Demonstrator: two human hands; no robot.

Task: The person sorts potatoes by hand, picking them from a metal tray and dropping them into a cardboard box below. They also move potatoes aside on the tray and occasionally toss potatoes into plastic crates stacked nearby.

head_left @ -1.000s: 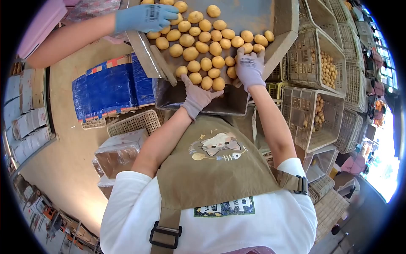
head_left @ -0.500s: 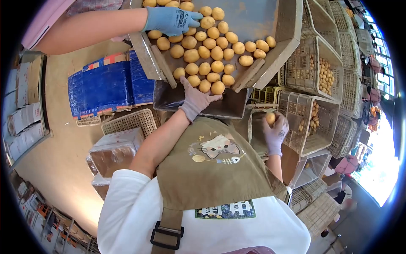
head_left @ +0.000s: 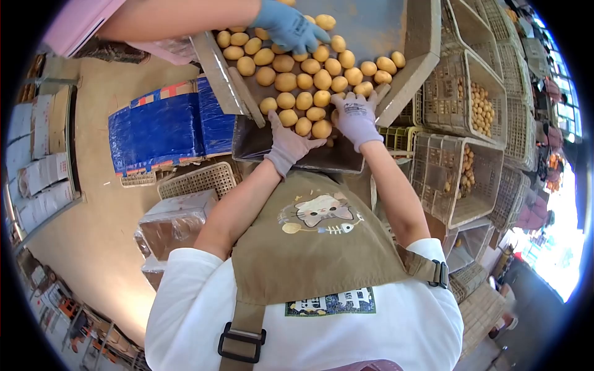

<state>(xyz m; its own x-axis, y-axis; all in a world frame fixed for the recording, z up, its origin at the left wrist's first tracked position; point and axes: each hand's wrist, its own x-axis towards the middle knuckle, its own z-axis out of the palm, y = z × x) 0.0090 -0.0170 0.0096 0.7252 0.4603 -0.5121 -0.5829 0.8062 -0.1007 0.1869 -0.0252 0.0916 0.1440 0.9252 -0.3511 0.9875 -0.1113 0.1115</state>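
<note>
Many yellow potatoes (head_left: pixel 286 81) lie in a wide tray (head_left: pixel 371 25) that narrows toward me. At its mouth my left hand (head_left: pixel 289 148), in a pale glove, is open with thumb and fingers spread, just below the nearest potatoes. My right hand (head_left: pixel 359 119), also gloved, rests at the right of the mouth. Its fingers reach out over the potatoes there, and one potato is partly hidden beside its thumb side. Below the mouth sits a dark bin (head_left: pixel 250 143). Another person's blue-gloved hand (head_left: pixel 291 28) touches potatoes farther up the tray.
Plastic crates stand to the right; one crate (head_left: pixel 455 179) and the crate behind it hold potatoes. On the left are a blue-wrapped box (head_left: pixel 158 130), a beige basket (head_left: pixel 198 179) and a plastic-wrapped carton (head_left: pixel 176 222).
My right hand has moved from beside the right crates, where it held a potato, up to the tray mouth. My left hand stays there. The blue-gloved hand has shifted right among the potatoes.
</note>
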